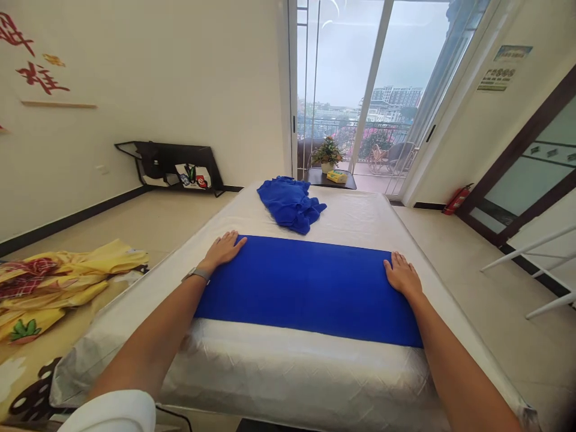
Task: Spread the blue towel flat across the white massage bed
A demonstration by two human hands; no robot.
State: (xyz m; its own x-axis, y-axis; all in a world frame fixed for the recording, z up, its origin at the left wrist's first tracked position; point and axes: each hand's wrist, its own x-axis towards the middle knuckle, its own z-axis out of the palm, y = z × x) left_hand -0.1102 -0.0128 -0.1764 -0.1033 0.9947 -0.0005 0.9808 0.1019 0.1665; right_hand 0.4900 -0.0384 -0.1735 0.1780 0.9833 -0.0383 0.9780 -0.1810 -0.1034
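Observation:
A blue cloth, folded into a smooth long rectangle, lies across the near part of a mattress with a shiny pale cover. My left hand rests flat on the cloth's far left corner, fingers stretched forward; a watch is on that wrist. At the opposite end, my right hand lies flat on the far right corner with its fingers out. Neither hand grips the fabric. Farther back on the mattress sits a crumpled blue cloth, apart from both hands.
Yellow patterned bedding is heaped at the left. Beyond the mattress stands a small dark table with a flower pot and a yellow tissue pack. A white metal rack and a fire extinguisher are at right.

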